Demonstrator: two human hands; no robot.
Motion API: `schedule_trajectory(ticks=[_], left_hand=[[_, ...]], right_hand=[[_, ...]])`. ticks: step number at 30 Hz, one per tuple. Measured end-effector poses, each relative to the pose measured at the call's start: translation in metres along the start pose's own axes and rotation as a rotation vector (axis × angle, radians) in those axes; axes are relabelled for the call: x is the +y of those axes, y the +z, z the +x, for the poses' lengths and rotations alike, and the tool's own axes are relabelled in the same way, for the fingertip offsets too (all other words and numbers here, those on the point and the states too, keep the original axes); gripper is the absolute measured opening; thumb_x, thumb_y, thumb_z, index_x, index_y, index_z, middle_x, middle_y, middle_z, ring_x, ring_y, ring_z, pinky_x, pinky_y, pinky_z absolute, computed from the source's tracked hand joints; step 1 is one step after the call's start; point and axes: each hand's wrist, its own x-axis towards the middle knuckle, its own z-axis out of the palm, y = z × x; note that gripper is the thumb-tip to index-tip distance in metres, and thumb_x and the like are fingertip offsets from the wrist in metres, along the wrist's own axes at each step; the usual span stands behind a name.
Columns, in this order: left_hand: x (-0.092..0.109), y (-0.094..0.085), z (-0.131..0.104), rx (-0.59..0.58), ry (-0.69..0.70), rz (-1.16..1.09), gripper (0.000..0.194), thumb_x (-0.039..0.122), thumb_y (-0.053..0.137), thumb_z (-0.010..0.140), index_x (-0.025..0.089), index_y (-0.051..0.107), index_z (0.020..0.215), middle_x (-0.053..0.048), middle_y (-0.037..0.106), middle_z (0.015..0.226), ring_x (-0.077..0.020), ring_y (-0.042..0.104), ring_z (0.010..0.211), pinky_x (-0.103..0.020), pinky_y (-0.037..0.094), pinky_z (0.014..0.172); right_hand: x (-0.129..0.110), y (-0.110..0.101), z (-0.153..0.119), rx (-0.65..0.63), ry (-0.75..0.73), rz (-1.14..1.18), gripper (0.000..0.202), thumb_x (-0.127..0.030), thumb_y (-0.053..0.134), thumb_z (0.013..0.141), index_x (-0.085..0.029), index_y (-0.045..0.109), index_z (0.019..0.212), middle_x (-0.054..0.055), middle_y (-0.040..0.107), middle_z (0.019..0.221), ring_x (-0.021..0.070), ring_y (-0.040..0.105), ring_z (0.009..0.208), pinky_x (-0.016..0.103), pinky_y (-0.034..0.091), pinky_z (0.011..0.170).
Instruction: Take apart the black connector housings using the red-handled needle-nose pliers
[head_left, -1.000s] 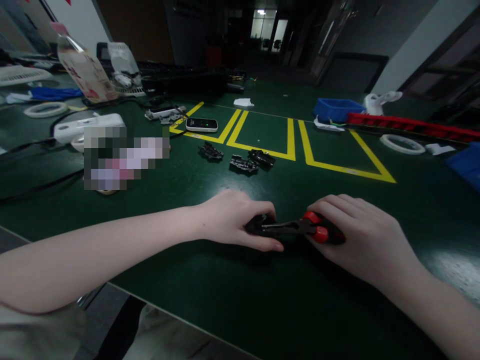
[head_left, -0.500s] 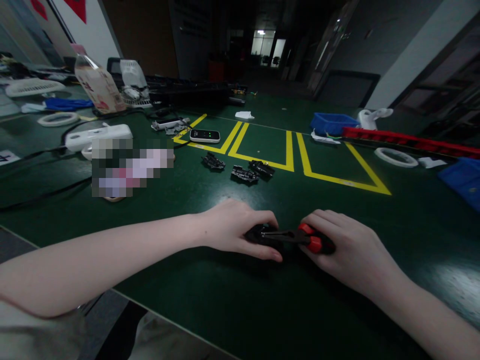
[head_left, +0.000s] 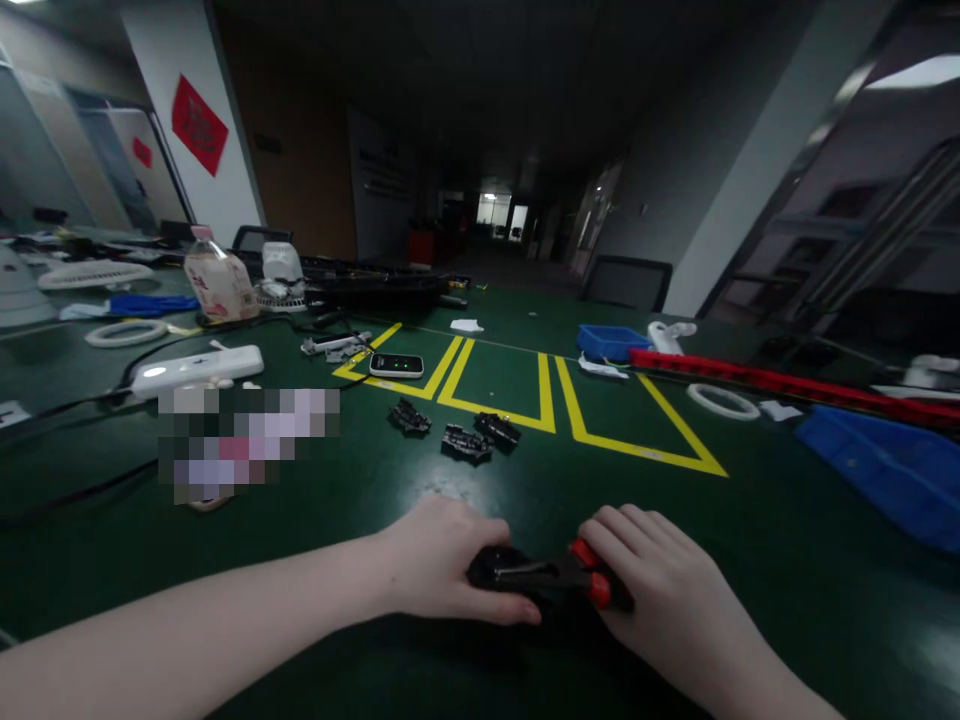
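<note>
Red-and-black pliers (head_left: 598,583) are gripped by the handles in my right hand (head_left: 667,575), with their jaws pointing left. The jaws reach to a dark part (head_left: 491,565) that my left hand (head_left: 450,565) holds between thumb and fingers. Whether the jaws grip that part is too dark to tell. Beyond my hands, black parts lie on the green table: one on the left (head_left: 409,416), one in the middle (head_left: 466,442) and one on the right (head_left: 498,429), the last two nearly touching.
Yellow tape (head_left: 645,452) marks bays behind the parts. A white device (head_left: 397,365) lies by the left bay. Further left are a power strip (head_left: 199,370) and a bottle (head_left: 221,283). On the right are a blue tray (head_left: 885,470), a tape roll (head_left: 722,401) and a red strip (head_left: 780,385).
The camera view has tilted up, so the table and both hands appear lower. My hands still hold the pliers and the dark part, close together.
</note>
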Motion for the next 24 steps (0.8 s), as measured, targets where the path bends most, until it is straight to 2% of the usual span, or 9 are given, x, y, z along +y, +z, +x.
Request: schedule_trajectory(ticks=[3,7,11,17,24], left_hand=[[0.0,0.002,0.001,0.022,-0.022,0.032,0.062,0.08,0.055,0.081,0.018,0.06,0.074,0.003,0.051,0.058,-0.0108,0.045,0.049,-0.023,0.023,0.047],[-0.001,0.004,0.002,0.022,-0.022,0.052,0.063,0.081,0.053,0.08,0.019,0.057,0.072,0.005,0.046,0.055,-0.0104,0.04,0.047,-0.024,0.021,0.047],[-0.003,0.005,0.003,0.022,-0.009,0.081,0.064,0.083,0.051,0.08,0.019,0.057,0.073,0.004,0.048,0.056,-0.0113,0.041,0.048,-0.024,0.021,0.047],[-0.005,0.002,0.003,0.006,0.02,0.069,0.068,0.087,0.05,0.077,0.02,0.06,0.08,0.003,0.054,0.06,-0.0125,0.045,0.05,-0.024,0.024,0.047],[-0.007,0.003,0.004,0.018,0.021,0.093,0.061,0.081,0.057,0.078,0.02,0.057,0.079,0.005,0.054,0.06,-0.0114,0.045,0.05,-0.022,0.022,0.048]], right_hand=[[-0.001,0.004,-0.002,0.055,0.014,-0.053,0.043,-0.005,0.061,0.053,-0.022,0.063,0.093,0.006,0.068,0.089,0.0263,0.064,0.079,0.037,0.05,0.067],[-0.006,0.0,0.002,0.025,0.012,-0.063,0.043,-0.006,0.063,0.056,-0.021,0.065,0.096,0.006,0.07,0.093,0.0259,0.065,0.083,0.038,0.053,0.074],[-0.007,0.002,0.006,-0.012,0.016,-0.052,0.042,-0.005,0.064,0.057,-0.021,0.065,0.096,0.006,0.07,0.094,0.026,0.065,0.083,0.039,0.054,0.074],[0.005,0.015,-0.002,-0.044,0.04,-0.016,0.044,-0.006,0.061,0.06,-0.022,0.064,0.101,0.006,0.069,0.1,0.026,0.065,0.087,0.041,0.054,0.076],[0.009,0.007,0.002,-0.119,0.041,0.018,0.034,-0.01,0.066,0.062,-0.022,0.063,0.093,0.006,0.068,0.093,0.0239,0.064,0.078,0.036,0.052,0.066]])
